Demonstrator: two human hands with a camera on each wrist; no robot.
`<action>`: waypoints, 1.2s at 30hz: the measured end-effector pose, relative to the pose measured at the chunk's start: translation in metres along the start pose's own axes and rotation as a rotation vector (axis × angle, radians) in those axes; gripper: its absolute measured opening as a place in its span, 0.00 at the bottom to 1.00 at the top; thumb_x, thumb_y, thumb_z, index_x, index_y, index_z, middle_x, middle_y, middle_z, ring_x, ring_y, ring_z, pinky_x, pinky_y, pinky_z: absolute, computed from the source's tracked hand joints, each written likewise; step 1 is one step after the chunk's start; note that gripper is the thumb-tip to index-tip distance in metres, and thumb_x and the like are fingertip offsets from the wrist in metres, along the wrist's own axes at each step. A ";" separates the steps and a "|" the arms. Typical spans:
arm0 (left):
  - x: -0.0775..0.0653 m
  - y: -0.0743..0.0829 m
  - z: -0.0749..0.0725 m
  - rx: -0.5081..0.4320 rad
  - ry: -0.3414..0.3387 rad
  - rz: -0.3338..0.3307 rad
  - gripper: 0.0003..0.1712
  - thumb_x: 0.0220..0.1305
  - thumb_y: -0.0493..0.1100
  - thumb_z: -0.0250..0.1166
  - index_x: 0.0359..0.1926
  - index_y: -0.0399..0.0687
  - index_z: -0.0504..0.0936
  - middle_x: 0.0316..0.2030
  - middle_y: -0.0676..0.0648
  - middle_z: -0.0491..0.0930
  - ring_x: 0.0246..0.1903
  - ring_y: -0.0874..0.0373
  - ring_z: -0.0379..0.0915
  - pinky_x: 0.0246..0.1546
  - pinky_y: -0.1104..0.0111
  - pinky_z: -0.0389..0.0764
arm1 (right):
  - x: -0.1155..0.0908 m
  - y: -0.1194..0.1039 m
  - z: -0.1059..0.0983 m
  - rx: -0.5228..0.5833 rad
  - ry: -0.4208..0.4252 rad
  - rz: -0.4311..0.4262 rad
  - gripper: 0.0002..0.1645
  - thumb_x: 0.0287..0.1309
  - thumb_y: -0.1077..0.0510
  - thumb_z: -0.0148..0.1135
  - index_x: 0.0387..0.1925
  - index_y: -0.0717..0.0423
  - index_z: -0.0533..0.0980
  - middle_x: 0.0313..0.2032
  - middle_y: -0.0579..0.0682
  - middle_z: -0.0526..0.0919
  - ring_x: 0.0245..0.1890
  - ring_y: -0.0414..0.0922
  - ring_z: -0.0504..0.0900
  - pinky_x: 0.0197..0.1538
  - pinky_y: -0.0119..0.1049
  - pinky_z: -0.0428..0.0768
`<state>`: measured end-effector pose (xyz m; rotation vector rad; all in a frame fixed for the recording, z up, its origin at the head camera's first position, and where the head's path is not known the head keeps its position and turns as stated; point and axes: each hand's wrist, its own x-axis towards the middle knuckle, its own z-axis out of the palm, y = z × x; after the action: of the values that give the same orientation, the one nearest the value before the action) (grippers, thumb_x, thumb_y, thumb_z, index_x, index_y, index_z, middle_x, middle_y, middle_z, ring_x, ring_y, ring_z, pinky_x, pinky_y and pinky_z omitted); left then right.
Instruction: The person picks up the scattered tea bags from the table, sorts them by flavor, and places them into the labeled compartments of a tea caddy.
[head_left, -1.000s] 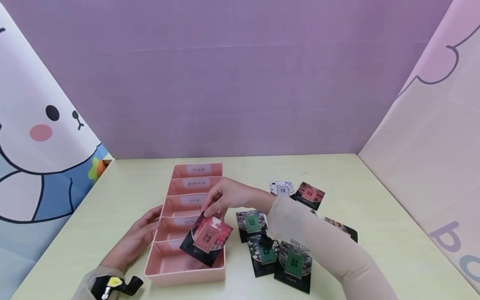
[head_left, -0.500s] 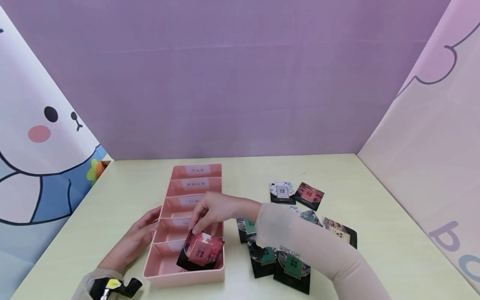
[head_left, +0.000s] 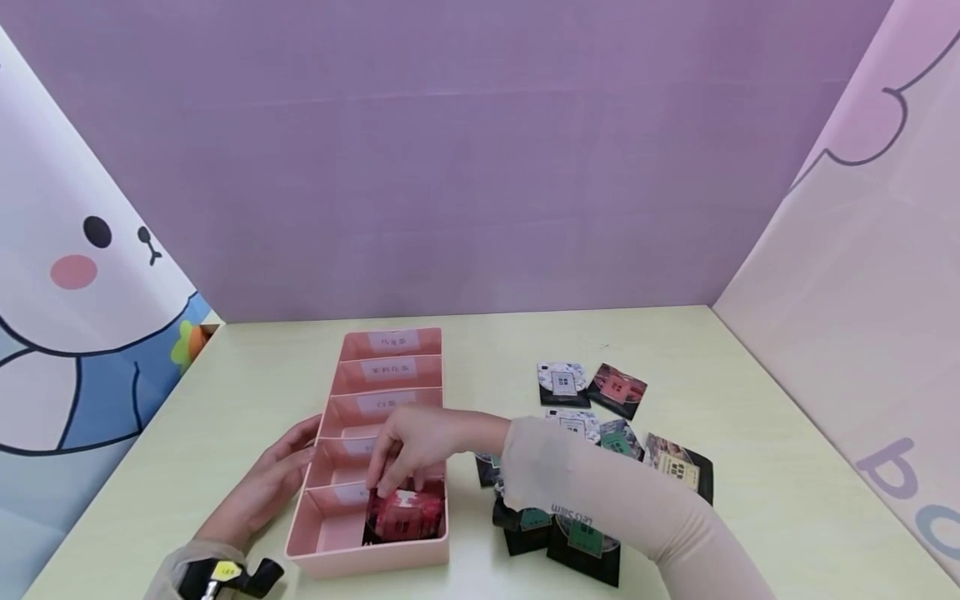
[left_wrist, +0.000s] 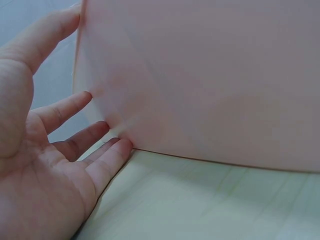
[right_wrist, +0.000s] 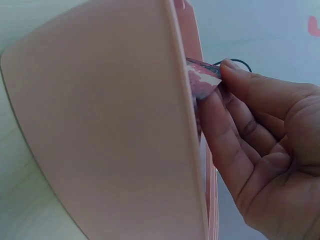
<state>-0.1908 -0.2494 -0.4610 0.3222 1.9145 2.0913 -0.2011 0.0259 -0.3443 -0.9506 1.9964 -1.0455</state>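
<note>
A pink divided box (head_left: 367, 560) with paper labels on its dividers stands on the table. My right hand (head_left: 414, 442) pinches the edge of a red and black tea sachet (head_left: 407, 518), which is mostly down inside the nearest compartment. The right wrist view catches a corner of the sachet (right_wrist: 204, 82) between thumb and fingers, above the box rim; the box wall hides the rest. My left hand (head_left: 272, 479) rests against the box's left side. Its fingertips (left_wrist: 102, 127) touch the outer wall, with fingers spread and fairly straight.
Right of the box lie several tea sachets: a white one (head_left: 562, 383), a red one (head_left: 617, 390), a beige one (head_left: 678, 468) and green-labelled ones (head_left: 587, 550). My right forearm (head_left: 622, 492) covers part of them. A purple backdrop (head_left: 480, 167) rises behind the table.
My right hand has moved left and toward me, lowering the red sachet from above the box into the nearest compartment. The left hand has stayed at the box's side.
</note>
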 end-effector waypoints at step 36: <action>-0.001 -0.004 0.000 -0.064 -0.066 0.075 0.21 0.77 0.35 0.47 0.66 0.54 0.66 0.60 0.59 0.71 0.57 0.68 0.71 0.57 0.75 0.73 | -0.007 0.007 -0.013 0.008 -0.042 -0.104 0.07 0.56 0.71 0.69 0.38 0.68 0.85 0.30 0.52 0.87 0.25 0.40 0.83 0.34 0.37 0.85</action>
<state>-0.1897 -0.2491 -0.4647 0.4489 1.8203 2.1561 -0.2098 0.0394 -0.3432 -1.0735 1.9242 -1.0797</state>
